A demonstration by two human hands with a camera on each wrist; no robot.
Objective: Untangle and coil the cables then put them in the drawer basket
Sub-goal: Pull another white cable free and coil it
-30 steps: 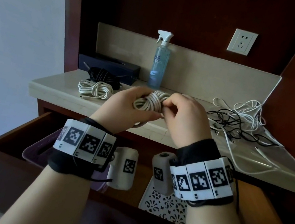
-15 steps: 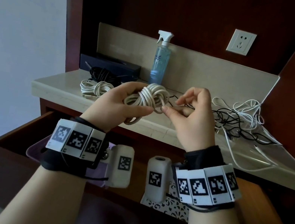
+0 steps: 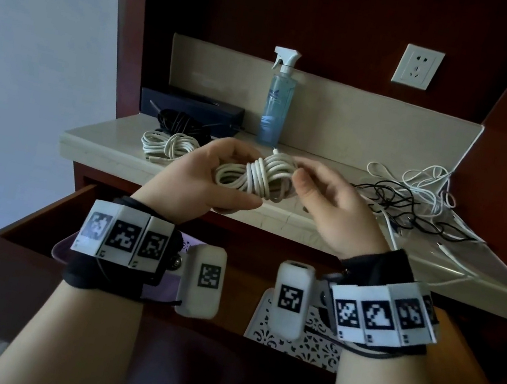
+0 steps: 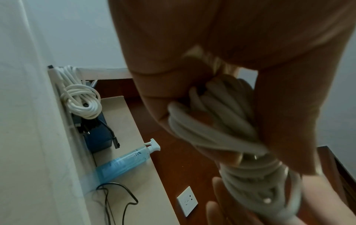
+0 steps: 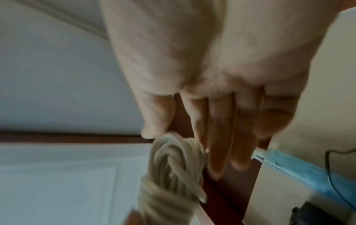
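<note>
My left hand [image 3: 234, 178] grips a coiled white cable [image 3: 258, 175] in the air above the counter's front edge, thumb beneath and fingers over the top. The bundle lies roughly level, wrapped round its middle. My right hand [image 3: 304, 184] is at the coil's right end with fingers straight, the thumb tip touching the loops. The left wrist view shows the coil [image 4: 212, 121] under my palm. In the right wrist view the coil [image 5: 173, 167] sits just off my straight fingers [image 5: 219, 137]. A tangle of black and white cables [image 3: 413, 199] lies on the counter at right.
On the counter [image 3: 110, 153] at left lie a coiled white cable [image 3: 168, 146] and a coiled black cable [image 3: 183, 122]. A dark box [image 3: 192, 106] and a spray bottle [image 3: 276, 104] stand behind. The open drawer below holds a purple basket [image 3: 60, 251] and a white patterned basket [image 3: 258, 328].
My right hand let go of the cable end it pinched and straightened its fingers at the coil's right end. The left hand turned the coil more level.
</note>
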